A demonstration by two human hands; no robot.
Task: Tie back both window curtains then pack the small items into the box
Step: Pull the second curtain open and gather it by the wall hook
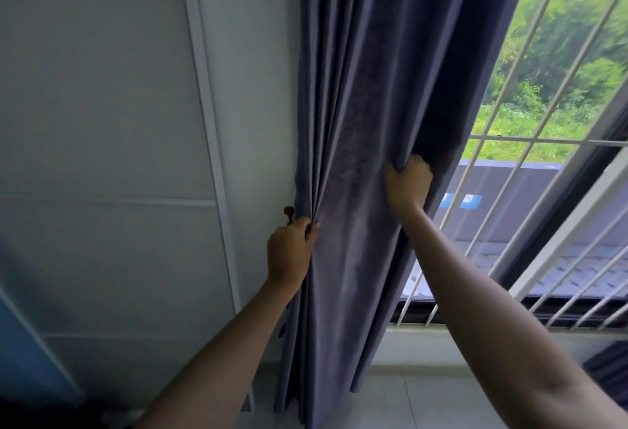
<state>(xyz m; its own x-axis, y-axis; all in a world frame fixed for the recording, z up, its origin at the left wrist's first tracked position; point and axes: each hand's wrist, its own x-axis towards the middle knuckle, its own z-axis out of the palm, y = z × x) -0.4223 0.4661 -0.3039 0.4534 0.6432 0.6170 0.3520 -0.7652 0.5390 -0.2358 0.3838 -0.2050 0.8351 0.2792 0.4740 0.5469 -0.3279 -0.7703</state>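
Left hand (pixel 290 252) pinches the curtain (pixel 367 122) folds by the wall hook (pixel 289 213), right hand (pixel 407 184) grips its window edge, fingers curled, bunching it for tying.

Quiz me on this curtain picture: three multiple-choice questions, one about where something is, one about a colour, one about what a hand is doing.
1. Where is the small brown hook?
A. on the wall just left of the curtain
B. on the window bars
C. on the floor

2. What colour is the curtain?
A. red
B. greyish purple
C. yellow

3. What is the right hand doing?
A. hanging free
B. flat on the glass
C. gripping the curtain's edge

Answers:
1 A: the hook sits just above the left hand.
2 B: the curtain is greyish purple.
3 C: the right hand bunches the fabric.
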